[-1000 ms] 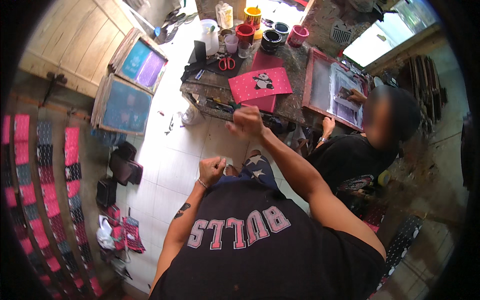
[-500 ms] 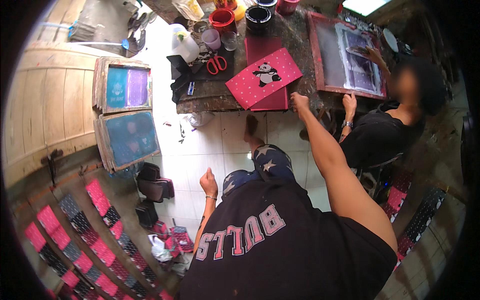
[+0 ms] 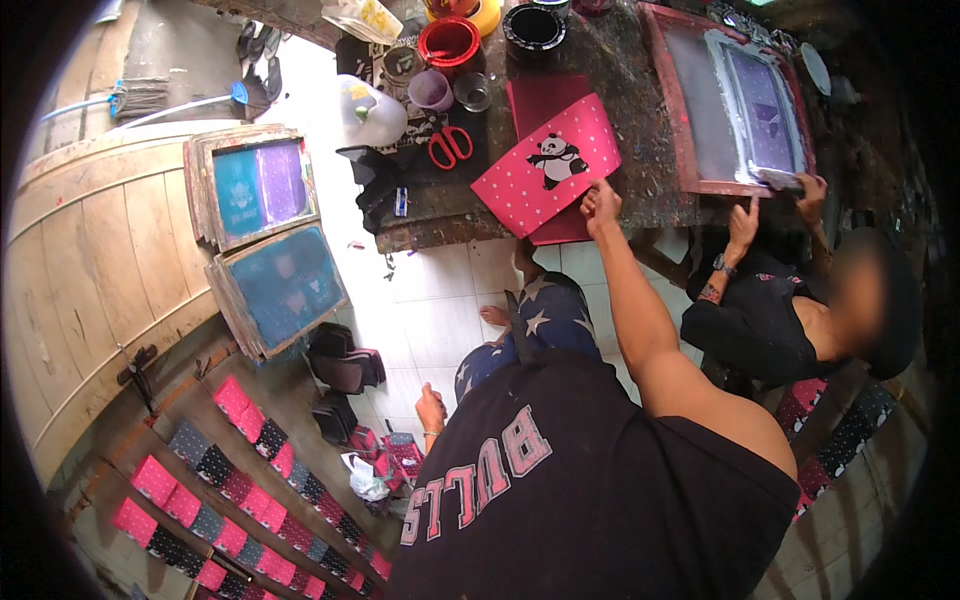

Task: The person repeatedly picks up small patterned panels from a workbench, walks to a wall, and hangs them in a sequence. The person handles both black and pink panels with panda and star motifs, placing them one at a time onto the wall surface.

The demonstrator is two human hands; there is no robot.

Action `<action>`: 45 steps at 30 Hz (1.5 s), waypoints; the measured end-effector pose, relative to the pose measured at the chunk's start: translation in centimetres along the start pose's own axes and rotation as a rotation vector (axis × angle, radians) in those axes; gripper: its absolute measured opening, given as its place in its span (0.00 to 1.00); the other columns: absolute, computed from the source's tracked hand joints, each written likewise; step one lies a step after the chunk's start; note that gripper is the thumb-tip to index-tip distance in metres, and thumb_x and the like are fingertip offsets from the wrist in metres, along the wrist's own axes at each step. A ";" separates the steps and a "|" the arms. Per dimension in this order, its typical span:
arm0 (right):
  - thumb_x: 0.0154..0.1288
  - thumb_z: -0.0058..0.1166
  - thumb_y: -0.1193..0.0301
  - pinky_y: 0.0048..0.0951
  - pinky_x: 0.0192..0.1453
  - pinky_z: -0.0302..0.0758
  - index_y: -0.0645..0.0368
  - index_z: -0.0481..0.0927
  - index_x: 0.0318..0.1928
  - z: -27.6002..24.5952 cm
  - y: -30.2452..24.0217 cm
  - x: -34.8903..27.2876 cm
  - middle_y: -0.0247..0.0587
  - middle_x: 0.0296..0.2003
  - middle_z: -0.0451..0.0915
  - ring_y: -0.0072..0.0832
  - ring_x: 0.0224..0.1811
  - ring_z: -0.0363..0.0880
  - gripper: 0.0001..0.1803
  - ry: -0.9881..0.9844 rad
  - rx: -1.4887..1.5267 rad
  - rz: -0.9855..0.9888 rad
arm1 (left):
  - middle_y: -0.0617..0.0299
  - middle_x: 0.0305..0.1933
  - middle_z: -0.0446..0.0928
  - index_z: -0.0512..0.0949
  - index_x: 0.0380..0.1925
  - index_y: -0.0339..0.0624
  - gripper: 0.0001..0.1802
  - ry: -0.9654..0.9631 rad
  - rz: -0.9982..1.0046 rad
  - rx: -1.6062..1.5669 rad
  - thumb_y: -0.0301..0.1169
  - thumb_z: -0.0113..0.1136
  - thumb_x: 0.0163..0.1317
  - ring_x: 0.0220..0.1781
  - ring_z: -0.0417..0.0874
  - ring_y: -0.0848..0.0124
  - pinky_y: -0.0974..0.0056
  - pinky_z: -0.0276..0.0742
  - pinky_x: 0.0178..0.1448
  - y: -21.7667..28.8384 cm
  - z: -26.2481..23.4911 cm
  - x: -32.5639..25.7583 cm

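A pink sheet with small white dots and stars and a printed panda [image 3: 545, 170] lies slantwise over a dark red sheet [image 3: 560, 95] at the table's near edge. My right hand [image 3: 601, 208] has its fingers closed at the pink sheet's lower right edge and seems to pinch it. Down beside my thigh hangs my left hand [image 3: 430, 410], fingers curled, with nothing seen in it. Red-handled scissors [image 3: 450, 148] lie to the left of the sheets.
At the right a co-worker's hands [image 3: 812, 195] work at a red-framed printing screen [image 3: 672, 100]. Paint pots [image 3: 535, 35], cups [image 3: 431, 90] and a white jug [image 3: 368, 112] stand at the back left. Framed screens [image 3: 280, 285] lean left; printed pieces [image 3: 240, 485] fill racks below.
My right hand has come up to the pink sheet's edge. The co-worker's tool hand has moved from mid-screen to its near edge. The whole view has shifted a little.
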State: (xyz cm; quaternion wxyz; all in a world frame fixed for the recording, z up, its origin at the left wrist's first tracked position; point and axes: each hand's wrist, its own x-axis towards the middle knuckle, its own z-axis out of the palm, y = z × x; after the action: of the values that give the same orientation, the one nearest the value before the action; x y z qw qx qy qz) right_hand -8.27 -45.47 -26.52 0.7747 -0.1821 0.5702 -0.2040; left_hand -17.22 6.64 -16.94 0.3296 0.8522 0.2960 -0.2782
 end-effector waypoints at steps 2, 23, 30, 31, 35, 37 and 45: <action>0.55 0.53 0.71 0.21 0.11 0.53 0.51 0.67 0.19 0.0 1.3 -0.1 0.23 0.11 0.58 0.14 0.09 0.55 0.11 -0.002 -0.196 -0.045 | 0.66 0.07 0.61 0.67 0.10 0.42 0.29 -0.055 0.063 0.094 0.51 0.44 0.63 0.09 0.62 0.74 0.66 0.56 0.16 0.4 0.7 0.6; 0.57 0.49 0.75 0.20 0.30 0.67 0.62 0.77 0.27 9.3 -0.1 -24.3 0.30 0.27 0.75 0.15 0.27 0.70 0.05 -0.650 -0.077 -0.349 | 0.62 0.47 0.77 0.73 0.49 0.38 0.24 -0.768 0.849 -0.299 0.45 0.39 0.70 0.46 0.77 0.73 0.68 0.72 0.51 34.7 -1.1 8.1; 0.60 0.41 0.73 0.25 0.41 0.76 0.67 0.77 0.39 13.0 4.5 -28.5 0.37 0.33 0.79 0.21 0.35 0.78 0.13 -0.732 -0.212 -0.232 | 0.59 0.46 0.78 0.74 0.46 0.35 0.21 -1.385 0.516 -0.741 0.40 0.37 0.69 0.49 0.77 0.72 0.68 0.70 0.54 34.3 -9.1 5.6; 0.60 0.42 0.73 0.25 0.41 0.76 0.67 0.77 0.39 13.2 5.5 -28.3 0.36 0.33 0.79 0.21 0.34 0.78 0.12 -0.807 -0.227 -0.249 | 0.59 0.45 0.78 0.75 0.45 0.35 0.20 -1.254 0.538 -0.748 0.38 0.38 0.69 0.48 0.77 0.72 0.68 0.71 0.53 33.7 -9.4 6.4; 0.62 0.41 0.73 0.25 0.36 0.77 0.60 0.79 0.35 12.4 9.5 -26.6 0.32 0.29 0.78 0.20 0.28 0.77 0.11 -0.639 -0.485 -0.301 | 0.60 0.42 0.78 0.76 0.41 0.37 0.13 -1.072 0.530 -0.752 0.32 0.44 0.67 0.40 0.79 0.71 0.65 0.75 0.48 29.7 -9.6 9.0; 0.65 0.43 0.69 0.25 0.37 0.76 0.58 0.78 0.31 11.2 11.0 -25.2 0.30 0.27 0.76 0.20 0.29 0.76 0.11 -0.654 -0.602 -0.319 | 0.57 0.43 0.78 0.74 0.44 0.37 0.13 -0.963 0.399 -0.782 0.32 0.44 0.67 0.41 0.79 0.70 0.63 0.75 0.51 28.5 -9.6 10.0; 0.64 0.47 0.65 0.26 0.32 0.76 0.57 0.78 0.37 3.9 14.8 -17.5 0.36 0.31 0.81 0.24 0.28 0.80 0.11 -0.248 -0.658 -0.012 | 0.56 0.45 0.78 0.71 0.46 0.35 0.15 -0.969 0.278 -0.932 0.34 0.41 0.66 0.47 0.79 0.66 0.57 0.74 0.56 25.6 -9.6 13.0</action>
State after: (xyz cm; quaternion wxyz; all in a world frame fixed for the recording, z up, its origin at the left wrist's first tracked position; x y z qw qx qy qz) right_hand -7.59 -23.58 -18.87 0.7368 -0.4485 0.5058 0.0098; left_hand 11.77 2.22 -9.48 0.7898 0.4309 0.0922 -0.4267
